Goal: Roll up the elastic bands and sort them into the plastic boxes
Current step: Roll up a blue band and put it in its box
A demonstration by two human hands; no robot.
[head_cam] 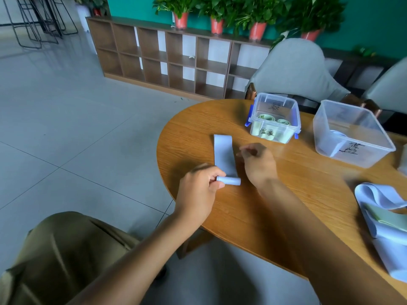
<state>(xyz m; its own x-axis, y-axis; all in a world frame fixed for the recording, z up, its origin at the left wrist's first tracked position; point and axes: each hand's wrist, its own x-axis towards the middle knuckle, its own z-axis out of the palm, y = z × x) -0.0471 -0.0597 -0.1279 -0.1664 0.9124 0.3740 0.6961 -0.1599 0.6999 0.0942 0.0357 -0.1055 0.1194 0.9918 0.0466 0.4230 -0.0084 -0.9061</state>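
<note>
My chief concern on the wooden table (pixel 286 194) is that the started coil may spring loose or wind crooked, since I judge only one end of it is pinched while the flat tail lies unrestrained toward the green-filled box (pixel 274 119) and the larger clear box (pixel 352 133). The blue band (pixel 223 154) lies flat between the hands, its rolled end nearest me. The left hand (pixel 199 190) is closed on that rolled end with thumb and fingers; the right hand (pixel 258 165), blurred, sits loosely curled just beside the strip, holding nothing that I can make out.
</note>
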